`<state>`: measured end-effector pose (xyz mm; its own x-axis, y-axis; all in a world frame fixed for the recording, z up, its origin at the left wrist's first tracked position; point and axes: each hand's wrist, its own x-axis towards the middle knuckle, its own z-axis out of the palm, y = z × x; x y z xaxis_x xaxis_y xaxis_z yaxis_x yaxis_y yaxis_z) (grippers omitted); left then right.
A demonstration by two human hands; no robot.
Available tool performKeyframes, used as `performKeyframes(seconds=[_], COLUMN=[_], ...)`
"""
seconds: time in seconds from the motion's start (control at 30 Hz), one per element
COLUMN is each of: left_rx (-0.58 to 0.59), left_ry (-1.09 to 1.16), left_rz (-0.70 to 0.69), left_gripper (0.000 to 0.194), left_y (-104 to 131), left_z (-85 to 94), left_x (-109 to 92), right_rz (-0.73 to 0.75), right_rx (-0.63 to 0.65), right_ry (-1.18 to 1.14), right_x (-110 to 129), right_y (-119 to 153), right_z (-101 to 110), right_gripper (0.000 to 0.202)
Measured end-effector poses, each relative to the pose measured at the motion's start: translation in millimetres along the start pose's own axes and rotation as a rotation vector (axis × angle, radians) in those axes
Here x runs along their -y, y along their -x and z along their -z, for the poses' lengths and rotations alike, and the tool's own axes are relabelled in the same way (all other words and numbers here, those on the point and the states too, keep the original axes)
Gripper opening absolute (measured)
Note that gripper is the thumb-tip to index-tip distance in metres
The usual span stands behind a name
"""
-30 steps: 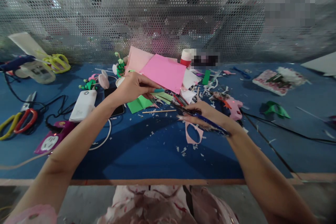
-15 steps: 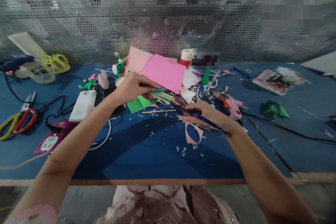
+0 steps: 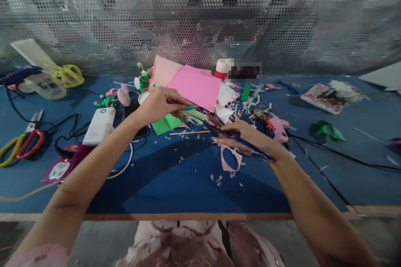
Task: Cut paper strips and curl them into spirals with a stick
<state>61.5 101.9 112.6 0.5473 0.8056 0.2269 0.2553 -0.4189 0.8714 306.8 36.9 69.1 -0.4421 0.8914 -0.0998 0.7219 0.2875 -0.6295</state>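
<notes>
My left hand (image 3: 161, 103) pinches a small light green paper piece (image 3: 196, 115) over the middle of the blue table. My right hand (image 3: 241, 135) is closed round dark-handled scissors (image 3: 224, 132), whose blades point left and lie at the green piece. A long blue tool or handle (image 3: 252, 147) runs along my right palm toward the wrist. Just behind my hands are a bright pink sheet (image 3: 196, 86) and a pale pink sheet (image 3: 163, 71). A bright green paper (image 3: 166, 124) lies below my left fingers, near a thin wooden stick (image 3: 189, 132).
A white power bank (image 3: 99, 126), a purple socket block (image 3: 64, 164) and red-and-yellow scissors (image 3: 25, 144) lie left. A pink glue gun (image 3: 280, 128) with a black cord is right. A ring-shaped pink scrap (image 3: 231, 159) lies in front. A perforated metal screen (image 3: 188, 21) stands behind.
The scissor blades have shifted slightly left along the light green piece. Both hands stay in nearly the same place.
</notes>
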Motion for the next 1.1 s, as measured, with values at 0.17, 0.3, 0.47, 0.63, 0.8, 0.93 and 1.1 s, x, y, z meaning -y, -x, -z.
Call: performKeyframes(seconds=[0.17, 0.3, 0.47, 0.63, 0.8, 0.93, 1.1], left_rx=[-0.004, -0.002, -0.013, -0.03, -0.03, -0.029, -0.03], left_ry=[0.001, 0.022, 0.063, 0.076, 0.09, 0.096, 0.078], left_rz=[0.013, 0.01, -0.003, -0.012, -0.013, -0.009, -0.01], left_gripper=[0.031, 0.032, 0.034, 0.032, 0.033, 0.035, 0.034], left_y=[-1, -2, -3, -2, -2, -3, -3], left_z=[0.6, 0.6, 0.4, -0.6, -0.3, 0.2, 0.1], left_x=[2, 4, 6, 4, 5, 6, 6], right_rz=[0.003, 0.004, -0.007, -0.02, -0.019, -0.02, 0.006], right_rx=[0.002, 0.007, 0.015, 0.014, -0.004, -0.022, -0.041], right_ry=[-0.007, -0.007, -0.026, -0.041, -0.068, -0.087, -0.083], right_x=[-1, -1, 3, 6, 3, -2, -5], right_y=[0, -1, 0, 0, 1, 1, 1], right_z=[0, 1, 2, 2, 1, -1, -1], right_gripper=[0.036, 0.035, 0.036, 0.035, 0.036, 0.038, 0.04])
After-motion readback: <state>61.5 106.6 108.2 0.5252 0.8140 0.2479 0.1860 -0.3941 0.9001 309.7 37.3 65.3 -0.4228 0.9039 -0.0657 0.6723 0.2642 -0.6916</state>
